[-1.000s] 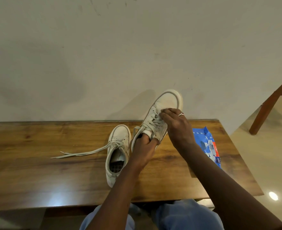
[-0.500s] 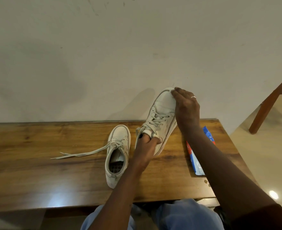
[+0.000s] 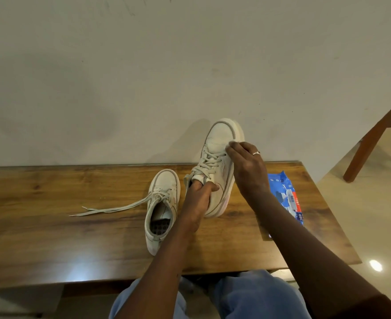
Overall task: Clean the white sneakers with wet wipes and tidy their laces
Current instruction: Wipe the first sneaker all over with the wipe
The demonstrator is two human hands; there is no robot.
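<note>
One white sneaker (image 3: 219, 143) is tilted up on its heel, toe pointing at the wall. My left hand (image 3: 198, 201) grips it at the tongue and collar. My right hand (image 3: 247, 169) presses a white wet wipe (image 3: 233, 143) against the sneaker's right side near the top eyelets; most of the wipe is hidden under my fingers. The second white sneaker (image 3: 162, 208) lies flat on the table to the left, its laces (image 3: 111, 209) undone and trailing leftward.
A blue wet-wipe pack (image 3: 286, 196) lies on the wooden table (image 3: 51, 226) to the right, partly behind my right forearm. A plain wall rises right behind the table. A wooden chair leg (image 3: 367, 143) stands on the floor at the far right.
My right hand slid from the laces up to the toe cap, then back down to the sneaker's side. The left hand kept its grip throughout.
</note>
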